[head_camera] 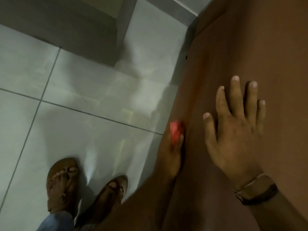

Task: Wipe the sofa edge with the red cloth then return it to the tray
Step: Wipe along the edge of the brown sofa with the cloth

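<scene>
The brown sofa (250, 47) fills the right side of the view, its edge running down along the floor. The red cloth (175, 131) shows as a small bunched patch pressed against that edge. My left hand (171, 155) is closed around the cloth, and most of the cloth is hidden under my fingers. My right hand (233, 124) lies flat on top of the sofa to the right, fingers spread, holding nothing, with a brown watch strap on the wrist. No tray is in view.
Pale grey floor tiles (75, 114) cover the left half. My two feet in brown sandals (83, 185) stand at the bottom left, close to the sofa. A grey wall base or step (75, 30) sits at the top left.
</scene>
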The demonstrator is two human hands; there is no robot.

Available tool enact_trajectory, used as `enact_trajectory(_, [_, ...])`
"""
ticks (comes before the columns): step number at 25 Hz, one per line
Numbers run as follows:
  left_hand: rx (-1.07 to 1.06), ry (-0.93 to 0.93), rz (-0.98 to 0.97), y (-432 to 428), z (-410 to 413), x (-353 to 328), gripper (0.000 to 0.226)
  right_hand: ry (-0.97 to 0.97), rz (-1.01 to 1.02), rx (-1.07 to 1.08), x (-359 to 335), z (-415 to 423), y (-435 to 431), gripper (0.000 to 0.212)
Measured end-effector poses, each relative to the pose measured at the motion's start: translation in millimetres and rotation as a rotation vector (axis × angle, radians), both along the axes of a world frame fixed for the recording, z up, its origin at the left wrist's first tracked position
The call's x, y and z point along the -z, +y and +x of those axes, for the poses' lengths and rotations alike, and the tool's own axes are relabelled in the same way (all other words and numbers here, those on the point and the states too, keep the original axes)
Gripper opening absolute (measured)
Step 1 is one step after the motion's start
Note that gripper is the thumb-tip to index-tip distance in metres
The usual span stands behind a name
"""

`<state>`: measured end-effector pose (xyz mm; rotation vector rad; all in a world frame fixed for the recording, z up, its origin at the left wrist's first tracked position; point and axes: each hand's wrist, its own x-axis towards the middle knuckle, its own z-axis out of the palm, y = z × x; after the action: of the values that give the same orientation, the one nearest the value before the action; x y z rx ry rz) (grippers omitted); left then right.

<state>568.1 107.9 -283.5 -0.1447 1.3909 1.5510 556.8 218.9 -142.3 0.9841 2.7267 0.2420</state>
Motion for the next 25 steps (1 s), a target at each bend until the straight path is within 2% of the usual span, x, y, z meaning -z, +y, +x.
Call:
enact_trajectory(3, [-0.004, -0.043, -0.011, -39.6, 29.0, -23.8, 0.065, -0.003, 0.003, -0.011, -2.6, 12.1, -8.9, 0.068])
enact_trajectory(6, [0.013, 0.06, -0.07, 19.9, -12.3, 5.5, 0.065, -0.005, -0.024, -0.028, -3.2, 19.2, -17.6, 0.07])
enact_trajectory(8, [-0.005, 0.15, -0.121, 51.9, -38.0, 32.7, 0.079, -0.003, -0.03, -0.021, -2.7, 19.2, -15.9, 0.072])
enact_trajectory(10, [-0.012, 0.066, -0.133, 32.7, -14.9, 34.0, 0.088, 0.01, -0.05, -0.021, -4.1, 21.0, -16.7, 0.072])
enact_trajectory(12, [-0.084, -0.036, -0.086, -22.7, 22.5, 7.7, 0.09, 0.01, -0.063, -0.017, -6.8, 29.7, -26.2, 0.071])
enact_trajectory(13, [-0.08, -0.07, -0.046, -44.1, 35.2, -3.7, 0.086, 0.005, -0.064, -0.011, -7.7, 34.3, -30.8, 0.07])
enact_trajectory(15, [0.033, 0.035, -0.029, -43.0, 27.0, -6.2, 0.075, -0.004, -0.049, -0.005, -7.0, 38.7, -36.9, 0.07])
enact_trajectory(17, [0.081, 0.2, -0.029, 1.1, -7.8, 6.1, 0.069, -0.01, -0.042, 0.001, -5.1, 38.9, -39.2, 0.07])
enact_trajectory(20, [0.066, 0.253, -0.058, 47.7, -35.4, 22.2, 0.056, -0.019, -0.029, -0.012, -3.5, 43.2, -46.7, 0.069])
enact_trajectory(25, [0.126, 0.265, 0.052, -73.1, 65.0, 3.2, 0.061, -0.091, 0.023, 0.05, -8.6, 99.2, -123.0, 0.069])
